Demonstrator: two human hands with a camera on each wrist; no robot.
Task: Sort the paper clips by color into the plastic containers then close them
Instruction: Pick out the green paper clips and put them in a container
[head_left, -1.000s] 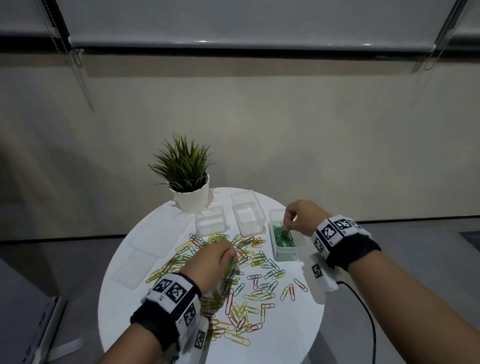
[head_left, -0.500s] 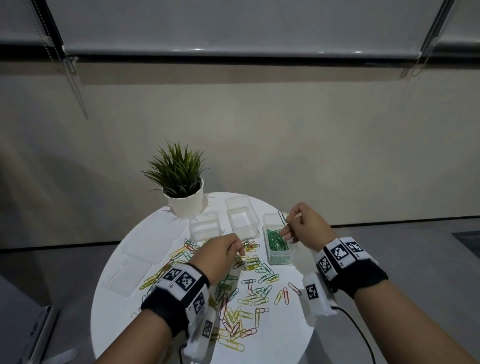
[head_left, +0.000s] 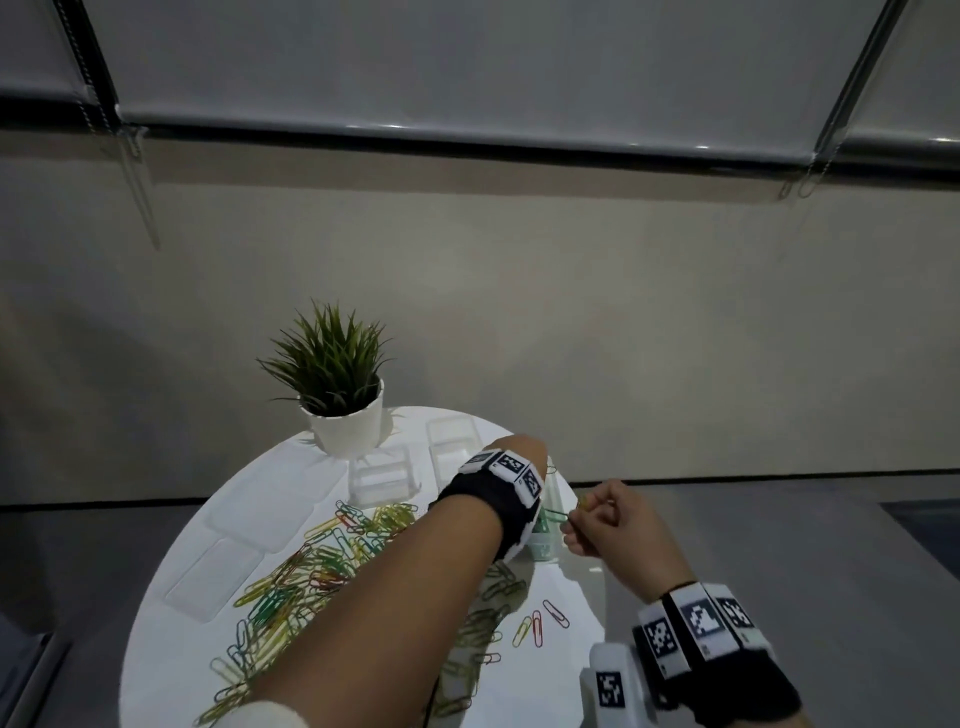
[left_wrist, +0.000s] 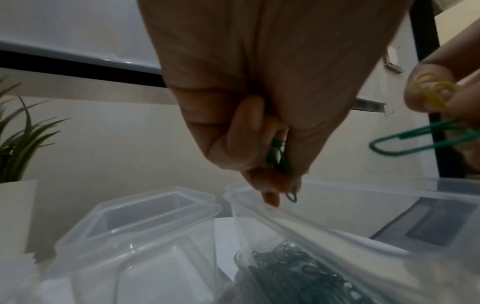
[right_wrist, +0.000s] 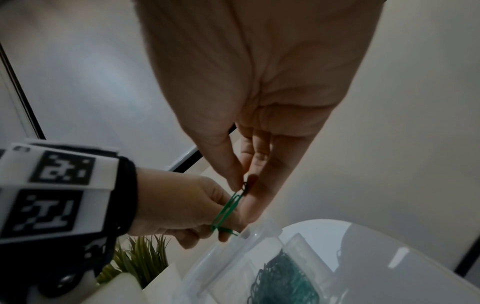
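A: While the left hand (left_wrist: 259, 115) pinches green clips (left_wrist: 281, 164) over the green-filled container (left_wrist: 324, 236), what does the right hand (head_left: 618, 525) hold?

B: It pinches a green clip (right_wrist: 228, 207) and yellow clips (left_wrist: 431, 90); better to release only the green.

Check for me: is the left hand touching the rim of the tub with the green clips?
Cannot tell. In the left wrist view the left hand hangs at the tub rim, fingertips overlapping it; blur hides contact.
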